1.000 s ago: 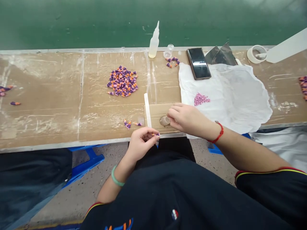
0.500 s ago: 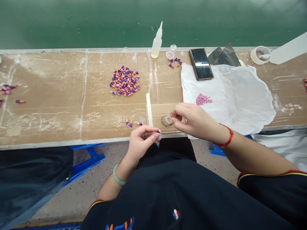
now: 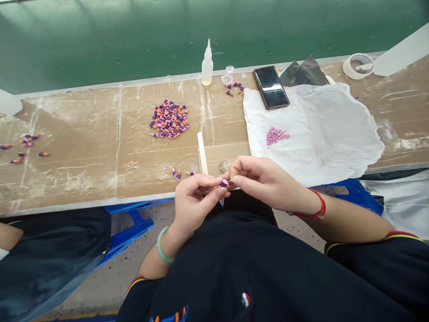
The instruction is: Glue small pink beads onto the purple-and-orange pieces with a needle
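Between thumb and fingers, my left hand (image 3: 195,199) grips a small purple-and-orange figurine (image 3: 224,183), its pink end facing right. My right hand (image 3: 270,183) is closed in a pinch right beside that end, with a tiny pinkish piece (image 3: 230,181) at its fingertips. Just beyond the hands, a small clear dish (image 3: 225,166) rests on a cardboard piece (image 3: 231,151), partly covered by my right fingers. A white strip (image 3: 202,152) lies left of the dish. A few loose figurines (image 3: 176,173) are on the table near my left hand.
A heap of figurines (image 3: 170,118) lies mid-table. Tiny pink pieces (image 3: 276,136) sit on a white cloth (image 3: 321,134). Behind are a squeeze bottle (image 3: 207,67), a clear cup (image 3: 228,75), a phone (image 3: 271,87) and a tape roll (image 3: 358,66). Another person's arm (image 3: 9,237) shows at far left.
My right hand has come from over the small dish to the figurine's pink end. My left hand still holds the figurine. The camera view has shifted and tilted slightly.
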Tool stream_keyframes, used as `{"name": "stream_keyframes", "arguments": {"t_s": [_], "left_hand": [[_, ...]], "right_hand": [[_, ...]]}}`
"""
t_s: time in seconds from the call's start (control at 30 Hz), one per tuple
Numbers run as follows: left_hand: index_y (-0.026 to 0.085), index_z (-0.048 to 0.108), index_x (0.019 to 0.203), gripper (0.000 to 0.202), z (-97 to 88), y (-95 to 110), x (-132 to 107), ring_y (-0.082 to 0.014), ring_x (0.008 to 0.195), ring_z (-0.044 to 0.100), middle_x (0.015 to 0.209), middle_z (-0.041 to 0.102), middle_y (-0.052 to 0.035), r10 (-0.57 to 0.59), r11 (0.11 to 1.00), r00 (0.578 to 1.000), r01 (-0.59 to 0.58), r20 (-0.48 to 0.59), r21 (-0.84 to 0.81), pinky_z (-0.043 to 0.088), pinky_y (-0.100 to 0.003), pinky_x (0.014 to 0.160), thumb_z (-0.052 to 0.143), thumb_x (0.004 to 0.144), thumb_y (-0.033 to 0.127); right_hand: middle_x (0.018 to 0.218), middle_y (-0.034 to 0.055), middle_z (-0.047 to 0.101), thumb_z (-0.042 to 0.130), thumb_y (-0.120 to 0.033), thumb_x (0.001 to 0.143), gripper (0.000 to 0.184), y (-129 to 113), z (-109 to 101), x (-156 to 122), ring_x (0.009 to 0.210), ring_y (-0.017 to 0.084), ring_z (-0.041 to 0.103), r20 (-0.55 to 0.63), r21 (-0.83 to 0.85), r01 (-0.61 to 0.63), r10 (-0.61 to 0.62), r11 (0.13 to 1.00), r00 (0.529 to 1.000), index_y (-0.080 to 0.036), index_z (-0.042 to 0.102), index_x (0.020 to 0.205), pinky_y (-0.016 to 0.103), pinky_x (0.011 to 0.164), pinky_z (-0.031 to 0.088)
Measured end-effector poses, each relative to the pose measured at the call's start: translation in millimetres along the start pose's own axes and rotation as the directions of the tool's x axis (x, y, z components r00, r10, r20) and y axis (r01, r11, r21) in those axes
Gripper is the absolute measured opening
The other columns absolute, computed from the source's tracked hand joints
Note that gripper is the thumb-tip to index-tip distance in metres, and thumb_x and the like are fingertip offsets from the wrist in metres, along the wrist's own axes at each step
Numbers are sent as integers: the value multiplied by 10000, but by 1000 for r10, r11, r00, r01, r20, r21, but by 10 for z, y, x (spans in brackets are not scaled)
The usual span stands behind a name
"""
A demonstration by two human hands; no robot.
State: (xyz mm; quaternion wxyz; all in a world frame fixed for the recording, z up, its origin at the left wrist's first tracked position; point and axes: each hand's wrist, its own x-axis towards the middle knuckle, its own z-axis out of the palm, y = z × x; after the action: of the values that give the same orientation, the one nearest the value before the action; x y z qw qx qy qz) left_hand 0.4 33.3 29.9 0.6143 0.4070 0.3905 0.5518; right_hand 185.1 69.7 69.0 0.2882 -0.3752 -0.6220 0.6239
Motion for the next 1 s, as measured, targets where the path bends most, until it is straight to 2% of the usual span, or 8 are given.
{"name": "stream_keyframes", "arguments": {"t_s": [0.1, 0.3, 0.53, 0.83, 1.0], "left_hand": [[198, 773, 853, 109, 11, -13, -21, -130, 656, 759, 815, 781, -12, 30, 1000, 999, -30, 20, 5, 650, -195, 621, 846, 773, 209], [199, 776, 870, 110, 66, 1, -29, -135, 659, 759, 817, 781, -23, 64, 995, 998, -65, 21, 74, 653, -201, 622, 838, 783, 225], [208, 781, 869, 97, 115, 11, -20, -124, 667, 763, 823, 785, -14, 88, 992, 995, -91, 38, 88, 647, -178, 636, 830, 789, 187], [209, 789, 852, 76, 153, -15, -30, -124, 642, 760, 791, 794, -12, 87, 993, 996, -85, -23, 82, 640, -178, 623, 833, 790, 201], [210, 791, 833, 67, 193, -5, -13, -117, 633, 756, 781, 795, -7, 71, 997, 996, -69, -49, 40, 632, -168, 603, 836, 785, 195]], "right_hand": [[751, 14, 664, 589, -213, 932, 113, -16, -6, -31, 670, 126, 619, -4, -26, 31, -31, 999, 1000, -179, 550, 832, 219, 587, 490], [768, 5, 687, 552, -178, 931, 85, -25, -21, -66, 650, 108, 622, 8, -41, 88, -88, 995, 996, -185, 556, 846, 207, 581, 489], [736, -20, 674, 535, -163, 923, 93, -22, -64, -100, 606, 91, 598, -8, -178, 164, -168, 970, 986, -191, 572, 843, 192, 543, 455], [728, -12, 667, 506, -130, 934, 104, 8, -49, -121, 608, 96, 614, -14, -438, 310, -352, 844, 936, -191, 540, 856, 188, 573, 450], [731, -13, 659, 480, -99, 944, 121, 35, -19, -117, 611, 103, 616, 0, -505, 358, -415, 785, 910, -192, 524, 882, 195, 580, 450]]}}
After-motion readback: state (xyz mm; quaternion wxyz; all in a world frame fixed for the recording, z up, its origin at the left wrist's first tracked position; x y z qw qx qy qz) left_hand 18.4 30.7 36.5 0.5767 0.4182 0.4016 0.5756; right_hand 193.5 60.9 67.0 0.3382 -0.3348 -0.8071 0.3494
